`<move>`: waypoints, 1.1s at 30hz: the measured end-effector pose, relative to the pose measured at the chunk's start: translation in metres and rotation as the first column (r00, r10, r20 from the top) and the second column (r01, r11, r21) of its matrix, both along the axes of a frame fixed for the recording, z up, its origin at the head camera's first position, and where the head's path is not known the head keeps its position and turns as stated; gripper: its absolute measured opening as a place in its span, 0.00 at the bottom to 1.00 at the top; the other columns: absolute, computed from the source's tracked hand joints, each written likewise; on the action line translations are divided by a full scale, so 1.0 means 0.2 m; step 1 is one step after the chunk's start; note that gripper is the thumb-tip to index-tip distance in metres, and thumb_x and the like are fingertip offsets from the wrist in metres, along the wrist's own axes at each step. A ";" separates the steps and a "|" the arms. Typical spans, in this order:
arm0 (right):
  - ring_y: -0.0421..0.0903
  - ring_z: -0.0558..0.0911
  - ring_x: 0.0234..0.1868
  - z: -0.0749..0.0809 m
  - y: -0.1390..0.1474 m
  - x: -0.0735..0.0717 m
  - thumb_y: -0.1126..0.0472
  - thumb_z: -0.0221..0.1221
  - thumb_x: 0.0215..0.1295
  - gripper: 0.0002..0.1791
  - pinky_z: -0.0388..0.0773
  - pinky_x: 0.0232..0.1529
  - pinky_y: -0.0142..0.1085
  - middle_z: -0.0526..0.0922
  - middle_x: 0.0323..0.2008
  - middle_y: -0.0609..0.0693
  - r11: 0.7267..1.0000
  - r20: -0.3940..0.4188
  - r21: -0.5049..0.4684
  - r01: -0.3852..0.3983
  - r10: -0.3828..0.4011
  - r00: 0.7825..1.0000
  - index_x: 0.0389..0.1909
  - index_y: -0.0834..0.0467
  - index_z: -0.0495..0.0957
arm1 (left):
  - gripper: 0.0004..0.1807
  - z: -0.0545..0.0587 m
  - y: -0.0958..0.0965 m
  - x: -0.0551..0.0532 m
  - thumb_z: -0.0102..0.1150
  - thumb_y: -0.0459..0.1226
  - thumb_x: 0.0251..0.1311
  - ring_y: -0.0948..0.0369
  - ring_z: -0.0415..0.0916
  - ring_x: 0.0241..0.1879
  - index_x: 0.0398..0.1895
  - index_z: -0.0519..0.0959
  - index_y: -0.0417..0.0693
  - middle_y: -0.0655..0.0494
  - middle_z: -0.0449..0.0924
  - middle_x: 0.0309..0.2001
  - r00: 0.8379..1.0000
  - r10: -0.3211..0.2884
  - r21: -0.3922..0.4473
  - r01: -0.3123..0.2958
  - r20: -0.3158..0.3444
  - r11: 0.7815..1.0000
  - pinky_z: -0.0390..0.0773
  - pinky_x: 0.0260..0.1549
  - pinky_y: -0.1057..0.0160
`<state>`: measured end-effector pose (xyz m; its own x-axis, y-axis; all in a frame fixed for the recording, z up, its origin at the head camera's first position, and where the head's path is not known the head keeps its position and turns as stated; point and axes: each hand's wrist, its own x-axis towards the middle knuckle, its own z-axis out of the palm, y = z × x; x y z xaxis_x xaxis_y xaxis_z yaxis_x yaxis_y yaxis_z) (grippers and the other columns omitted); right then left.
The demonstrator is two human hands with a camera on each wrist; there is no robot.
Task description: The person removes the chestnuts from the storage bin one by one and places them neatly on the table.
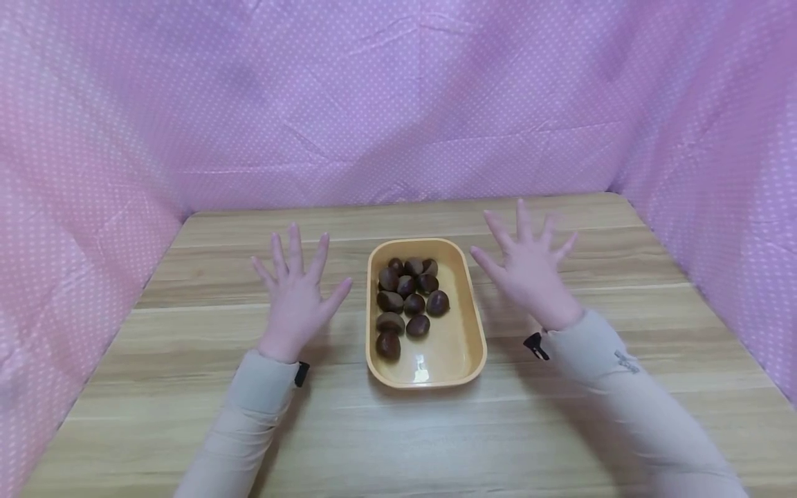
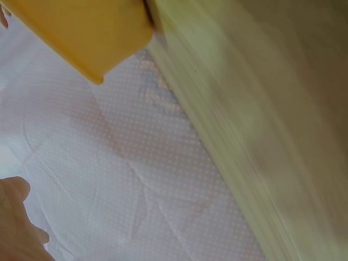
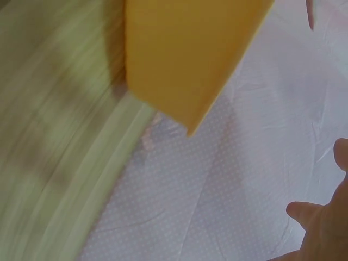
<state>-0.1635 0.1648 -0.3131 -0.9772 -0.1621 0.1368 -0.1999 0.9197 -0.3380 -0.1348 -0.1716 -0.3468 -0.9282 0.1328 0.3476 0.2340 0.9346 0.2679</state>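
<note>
In the head view a yellow plastic tray stands on the wooden table, holding several brown chestnuts gathered toward its left and far side. Left of the tray, my left hand is spread with its fingers apart and holds nothing. On the other side my right hand is spread likewise, its thumb tip close to the tray's right rim. Each wrist view shows the outer wall of the tray, with part of the left hand at lower left in one and part of the right hand at lower right in the other.
The wood-grain table extends around the tray on all sides. Pink dotted cloth hangs behind the table and along its left and right edges. Black straps show at both wrists, below light sleeves.
</note>
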 end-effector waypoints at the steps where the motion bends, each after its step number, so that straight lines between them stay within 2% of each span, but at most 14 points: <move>1: 0.75 0.24 0.66 0.00 -0.01 0.00 0.28 0.33 0.65 0.40 0.08 0.53 0.70 0.26 0.74 0.58 1.000 0.001 -0.001 -0.005 0.005 1.000 0.74 0.41 0.44 | 0.42 0.01 0.01 0.00 0.42 0.62 0.62 0.40 0.14 0.71 0.74 0.51 0.51 0.50 0.16 0.74 1.000 -0.002 0.003 0.002 0.004 1.000 0.14 0.60 0.32; 9: 0.74 0.25 0.68 0.03 -0.13 -0.02 0.28 0.35 0.65 0.39 0.08 0.54 0.68 0.27 0.74 0.56 0.999 -0.002 -0.013 -0.044 0.044 0.999 0.74 0.38 0.45 | 0.45 0.02 0.04 -0.01 0.50 0.61 0.58 0.38 0.16 0.71 0.74 0.51 0.53 0.44 0.20 0.74 1.000 -0.009 0.001 0.009 0.015 1.000 0.20 0.62 0.29; 12: 0.74 0.27 0.68 0.04 -0.18 -0.03 0.26 0.35 0.63 0.40 0.10 0.56 0.69 0.28 0.74 0.56 0.998 -0.009 -0.015 -0.063 0.063 0.998 0.74 0.36 0.46 | 0.48 0.02 0.06 -0.01 0.55 0.60 0.56 0.36 0.19 0.71 0.75 0.49 0.53 0.41 0.22 0.74 0.999 -0.034 0.036 0.033 0.023 0.999 0.21 0.63 0.30; 15: 0.73 0.28 0.69 0.05 -0.23 -0.04 0.27 0.38 0.63 0.39 0.14 0.57 0.71 0.32 0.75 0.58 0.996 -0.027 -0.020 -0.091 0.090 0.996 0.73 0.36 0.47 | 0.51 0.03 0.08 -0.01 0.60 0.58 0.53 0.34 0.22 0.71 0.75 0.48 0.52 0.38 0.25 0.74 0.996 -0.076 0.107 0.071 0.044 0.992 0.24 0.64 0.31; 18: 0.73 0.31 0.70 0.06 -0.28 -0.06 0.30 0.42 0.65 0.38 0.18 0.58 0.72 0.35 0.75 0.59 0.993 -0.040 -0.020 -0.120 0.119 0.992 0.73 0.36 0.47 | 0.53 0.03 0.10 -0.01 0.65 0.56 0.51 0.33 0.29 0.71 0.75 0.48 0.51 0.37 0.29 0.74 0.991 -0.106 0.188 0.090 0.077 0.978 0.38 0.65 0.30; 21: 0.73 0.34 0.71 0.08 -0.31 -0.08 0.33 0.44 0.66 0.37 0.22 0.60 0.73 0.37 0.75 0.60 0.990 -0.038 -0.010 -0.141 0.141 0.989 0.73 0.37 0.48 | 0.53 0.02 0.11 -0.02 0.67 0.55 0.49 0.33 0.36 0.71 0.74 0.50 0.51 0.37 0.34 0.74 0.986 -0.121 0.251 0.089 0.115 0.964 0.54 0.61 0.29; 24: 0.73 0.37 0.70 0.10 -0.35 -0.09 0.34 0.44 0.66 0.36 0.26 0.61 0.73 0.39 0.75 0.61 0.987 -0.039 -0.003 -0.160 0.160 0.986 0.73 0.38 0.49 | 0.52 0.01 0.12 -0.02 0.68 0.53 0.49 0.34 0.43 0.70 0.74 0.51 0.50 0.35 0.38 0.73 0.979 -0.139 0.297 0.089 0.152 0.951 0.62 0.57 0.30; 29: 0.73 0.42 0.70 0.14 -0.40 -0.11 0.35 0.45 0.67 0.35 0.30 0.66 0.68 0.44 0.74 0.62 0.981 -0.052 -0.009 -0.196 0.195 0.979 0.73 0.39 0.52 | 0.51 -0.03 0.13 -0.03 0.69 0.49 0.50 0.39 0.53 0.68 0.74 0.51 0.50 0.38 0.48 0.72 0.955 -0.194 0.403 0.091 0.222 0.911 0.61 0.62 0.36; 33: 0.70 0.47 0.70 0.15 -0.45 -0.11 0.36 0.44 0.68 0.34 0.38 0.67 0.66 0.46 0.74 0.62 0.974 -0.028 -0.038 -0.222 0.221 0.975 0.72 0.41 0.53 | 0.49 -0.07 0.14 -0.03 0.69 0.43 0.52 0.40 0.59 0.66 0.74 0.51 0.49 0.41 0.53 0.72 0.924 -0.261 0.520 0.083 0.280 0.850 0.65 0.62 0.41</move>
